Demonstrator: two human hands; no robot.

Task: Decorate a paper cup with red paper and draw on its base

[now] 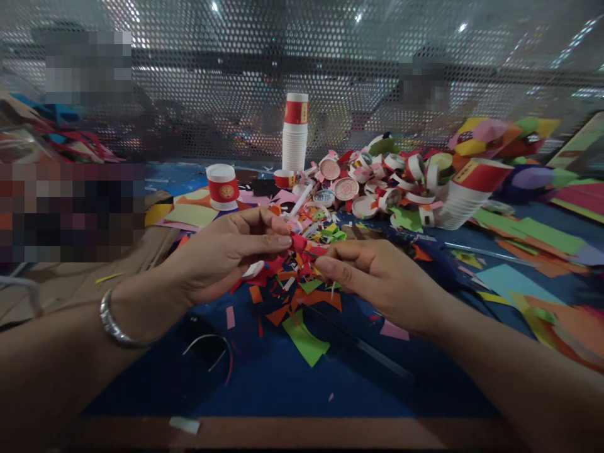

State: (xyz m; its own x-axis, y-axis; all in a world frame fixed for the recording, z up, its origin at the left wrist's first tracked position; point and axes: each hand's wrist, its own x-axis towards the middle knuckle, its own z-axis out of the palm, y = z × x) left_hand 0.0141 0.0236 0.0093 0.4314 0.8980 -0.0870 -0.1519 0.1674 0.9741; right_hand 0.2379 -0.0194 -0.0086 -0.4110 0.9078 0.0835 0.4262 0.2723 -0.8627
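Observation:
My left hand (231, 251) and my right hand (372, 277) meet over the middle of a blue work surface (283, 377). Both pinch a small piece of red paper (302, 244) between thumb and fingers, the left at its left end, the right at its right end. A silver bracelet (113, 324) sits on my left wrist. Under the hands lies a heap of paper scraps (297, 296) in orange, red and green.
An upturned red-and-white paper cup (223, 186) stands behind my left hand, a tall stack of cups (295, 135) further back. Cut cup rims and bases (377, 182) pile up at the right beside a tilted cup stack (467, 192). Coloured paper sheets (533, 239) lie right. A perforated screen (302, 75) closes the back.

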